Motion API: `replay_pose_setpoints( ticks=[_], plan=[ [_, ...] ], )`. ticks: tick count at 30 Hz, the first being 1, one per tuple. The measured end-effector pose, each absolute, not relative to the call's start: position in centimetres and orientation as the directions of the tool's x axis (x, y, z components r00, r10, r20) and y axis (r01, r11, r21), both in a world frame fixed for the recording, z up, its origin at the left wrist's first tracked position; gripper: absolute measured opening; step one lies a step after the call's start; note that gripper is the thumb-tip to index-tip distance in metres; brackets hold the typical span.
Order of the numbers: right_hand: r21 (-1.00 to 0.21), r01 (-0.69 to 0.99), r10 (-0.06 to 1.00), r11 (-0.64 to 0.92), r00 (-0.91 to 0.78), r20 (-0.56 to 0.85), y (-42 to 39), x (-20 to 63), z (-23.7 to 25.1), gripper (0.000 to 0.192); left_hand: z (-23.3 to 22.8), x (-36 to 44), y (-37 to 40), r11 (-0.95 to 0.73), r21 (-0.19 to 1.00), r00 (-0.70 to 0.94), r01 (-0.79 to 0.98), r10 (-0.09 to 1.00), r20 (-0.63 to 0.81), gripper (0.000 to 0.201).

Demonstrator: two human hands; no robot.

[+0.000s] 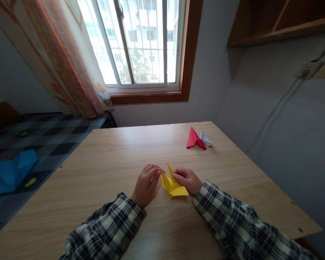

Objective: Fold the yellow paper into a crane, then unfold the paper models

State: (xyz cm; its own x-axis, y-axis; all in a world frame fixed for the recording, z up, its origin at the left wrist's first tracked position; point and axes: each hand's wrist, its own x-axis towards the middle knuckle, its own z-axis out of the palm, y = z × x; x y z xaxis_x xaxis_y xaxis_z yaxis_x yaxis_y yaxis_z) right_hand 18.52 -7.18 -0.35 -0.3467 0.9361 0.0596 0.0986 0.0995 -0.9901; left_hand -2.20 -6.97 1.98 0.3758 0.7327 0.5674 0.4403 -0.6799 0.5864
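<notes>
A yellow origami crane (176, 190) of folded paper sits low over the wooden table, between my two hands. My left hand (148, 182) pinches a corner of it on the left with thumb and fingers. On the other side, my right hand (188, 180) grips the base of its upright point, fingers curled behind the paper. Its flat wing spreads toward me on the right. Part of the paper is hidden behind the right fingers.
Farther back on the table (119, 151) stand a red folded paper (195, 139) and a white folded paper piece (206, 139). Blue paper (14, 169) lies on the checked bed (56, 124) to the left. A cable (273, 112) runs down the right wall.
</notes>
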Motion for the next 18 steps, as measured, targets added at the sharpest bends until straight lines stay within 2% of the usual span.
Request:
replay_pose_setpoints(
  ticks=[9,18],
  plan=[
    [-0.984,0.111,0.925,0.137,-0.37,0.087,-7.01,18.65,-0.14,0.033,1.98,-2.12,-6.63,-0.677,0.626,0.395,0.387,0.735,0.551,0.031],
    [-0.998,0.036,0.911,0.044,-0.412,0.026,-7.1,18.68,0.03,0.039,2.07,-1.78,-6.16,-0.691,0.649,0.407,0.318,0.718,0.565,0.025]
  ],
)
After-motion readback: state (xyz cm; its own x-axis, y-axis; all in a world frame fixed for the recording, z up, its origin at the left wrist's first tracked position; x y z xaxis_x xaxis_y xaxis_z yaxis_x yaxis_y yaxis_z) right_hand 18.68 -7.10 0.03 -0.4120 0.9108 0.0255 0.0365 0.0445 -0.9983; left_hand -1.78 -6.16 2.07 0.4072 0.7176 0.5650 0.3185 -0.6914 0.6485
